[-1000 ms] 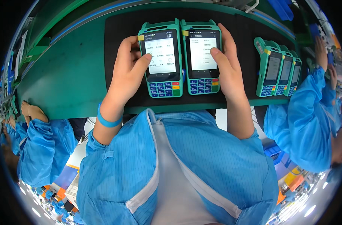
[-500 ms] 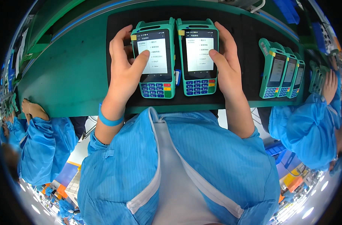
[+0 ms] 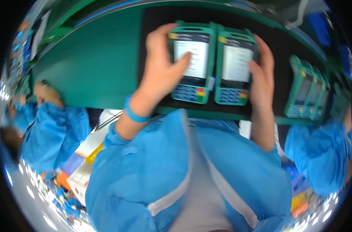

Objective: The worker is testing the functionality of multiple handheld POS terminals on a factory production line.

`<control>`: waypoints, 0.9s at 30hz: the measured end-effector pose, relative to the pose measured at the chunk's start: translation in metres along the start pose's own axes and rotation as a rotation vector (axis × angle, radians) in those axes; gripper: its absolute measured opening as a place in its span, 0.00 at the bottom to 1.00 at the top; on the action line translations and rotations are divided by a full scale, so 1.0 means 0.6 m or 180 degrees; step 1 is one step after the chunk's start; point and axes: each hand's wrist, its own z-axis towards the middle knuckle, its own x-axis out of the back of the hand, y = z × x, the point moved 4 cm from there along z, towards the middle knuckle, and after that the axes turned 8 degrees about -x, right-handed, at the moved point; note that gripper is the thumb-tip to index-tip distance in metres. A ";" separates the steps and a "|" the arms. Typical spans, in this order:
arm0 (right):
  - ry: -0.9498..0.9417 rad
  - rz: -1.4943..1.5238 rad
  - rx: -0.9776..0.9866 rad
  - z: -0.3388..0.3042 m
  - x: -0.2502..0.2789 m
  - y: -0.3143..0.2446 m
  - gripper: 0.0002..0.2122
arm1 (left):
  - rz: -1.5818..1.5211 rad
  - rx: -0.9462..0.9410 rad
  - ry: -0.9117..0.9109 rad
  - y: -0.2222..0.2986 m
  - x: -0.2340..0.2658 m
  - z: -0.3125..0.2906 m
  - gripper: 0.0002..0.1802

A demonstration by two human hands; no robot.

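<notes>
Two green card payment terminals with lit white screens and blue keypads lie side by side on a black mat [image 3: 156,17]. My left hand [image 3: 160,65] grips the outer side of the left terminal [image 3: 201,81], its thumb over the lit screen. Around the outer edge of the right terminal [image 3: 232,85] my right hand [image 3: 263,77] is wrapped, with the thumb at the screen's right border. A blue band [image 3: 136,111] circles my left wrist. Motion blur smears the screens, and the fingers behind the terminals are partly hidden.
Several more green terminals [image 3: 305,91] stand in a row on the right. The green bench [image 3: 87,69] stretches left. People in blue work clothes sit on both sides, with a sleeve [image 3: 54,131] at left and another sleeve [image 3: 319,158] at right.
The whole view has swung, so the bench, terminals and my hands appear farther right and slightly tilted, with blur. Both hands keep their hold on the terminals.
</notes>
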 end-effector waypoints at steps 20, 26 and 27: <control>0.0081 0.0301 -0.0461 -0.012 -0.007 -0.001 0.32 | -0.0652 0.0194 -0.0097 0.013 0.003 -0.016 0.37; 0.0066 0.0273 -0.0419 -0.011 -0.007 0.000 0.31 | -0.0670 0.0221 -0.0077 0.012 0.004 -0.017 0.36; 0.0058 0.0314 -0.0461 -0.011 -0.006 0.001 0.31 | -0.0647 0.0191 -0.0057 0.012 0.003 -0.017 0.36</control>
